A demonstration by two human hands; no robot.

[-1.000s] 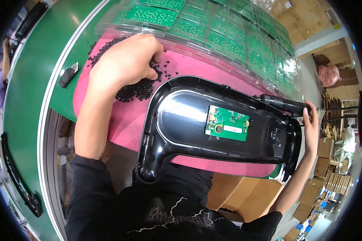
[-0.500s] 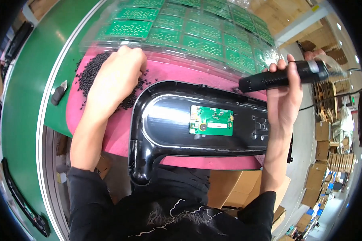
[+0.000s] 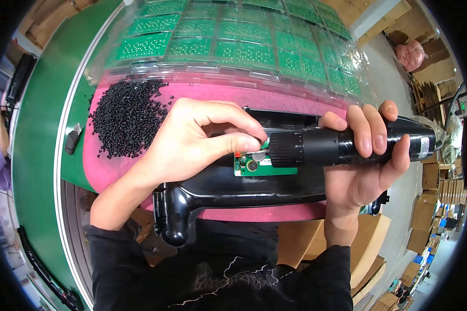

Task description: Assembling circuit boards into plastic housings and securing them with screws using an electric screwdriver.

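My right hand (image 3: 350, 179) is wrapped round a black electric screwdriver (image 3: 316, 147), which lies nearly level and points left. The thumb and forefinger of my left hand (image 3: 184, 140) are pinched at the driver's bit, on a small black screw that is mostly hidden by the fingertips. Both meet over a green circuit board (image 3: 277, 171), partly covered by the driver and fingers. It sits inside a long, glossy black plastic housing (image 3: 254, 192). Left of the housing lies a heap of small black screws (image 3: 124, 119) on a pink mat (image 3: 207, 93).
Clear plastic trays (image 3: 192, 74) of green circuit boards stand beyond the mat. A small dark roll (image 3: 73, 141) rests on the green surface (image 3: 41, 129) at left, with a long black part (image 3: 44, 277) farther down. An open cardboard box (image 3: 371, 241) stands below right.
My left hand has moved from the screw heap rightward to the circuit board, pinching at the bit. My right hand has brought the screwdriver left and down over the board. The housing has shifted slightly left.
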